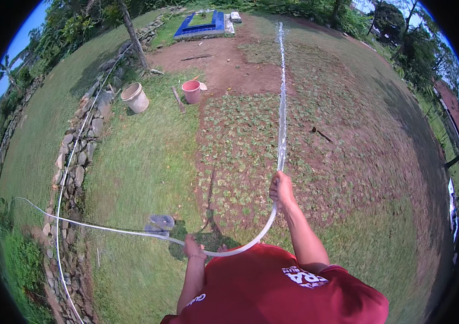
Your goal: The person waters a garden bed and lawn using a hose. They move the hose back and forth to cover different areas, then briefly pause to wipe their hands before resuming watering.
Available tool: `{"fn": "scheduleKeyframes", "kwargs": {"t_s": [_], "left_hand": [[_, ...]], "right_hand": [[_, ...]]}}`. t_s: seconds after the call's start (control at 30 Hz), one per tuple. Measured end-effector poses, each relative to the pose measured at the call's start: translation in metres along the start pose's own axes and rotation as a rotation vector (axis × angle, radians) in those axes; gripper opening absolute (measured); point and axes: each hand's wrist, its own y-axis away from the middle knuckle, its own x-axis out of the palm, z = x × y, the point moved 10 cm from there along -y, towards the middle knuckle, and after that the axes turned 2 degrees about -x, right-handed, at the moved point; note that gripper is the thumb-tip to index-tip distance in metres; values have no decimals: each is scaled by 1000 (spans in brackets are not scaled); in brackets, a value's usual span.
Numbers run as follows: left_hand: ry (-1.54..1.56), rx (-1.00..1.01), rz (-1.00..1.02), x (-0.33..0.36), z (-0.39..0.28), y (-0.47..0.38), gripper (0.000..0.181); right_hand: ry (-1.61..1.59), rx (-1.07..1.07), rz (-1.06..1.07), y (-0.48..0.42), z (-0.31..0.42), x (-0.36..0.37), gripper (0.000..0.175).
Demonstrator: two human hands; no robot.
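A pale flexible water hose (245, 248) curves across my front from one hand to the other. My right hand (281, 188) grips it near its outlet, arm stretched forward. From there a jet of water (282, 117) shoots away over the ground and falls far off. Lower and to the left, my left hand (192, 245) is closed around the same hose, which trails off leftward over a row of stones. Beneath the jet lies a patch of small grass tufts (237, 150) set in brown soil.
A whitish bucket (135, 98) and a pink bucket (191, 92) stand on the grass beside a short wooden plank (178, 99). A low stone wall (78, 158) runs along the left, a white line over it. A dark-headed tool (321, 134) lies right. Behind are a tree trunk (134, 38) and a blue-tiled structure (201, 28).
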Motion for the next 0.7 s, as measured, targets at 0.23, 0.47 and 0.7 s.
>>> {"fn": "scheduleKeyframes", "kwargs": {"t_s": [0.23,0.47,0.7], "left_hand": [[-4,7,-22,-8,2,-4,26],[7,-26,5,-21,1,-18,27],[-6,-32,-6,-23,-2,-24,26]], "right_hand": [[21,43,-8,-4,-12,4,24],[34,78,-35,-4,-25,9,26],[12,67,-19,-4,-27,11,25]]}}
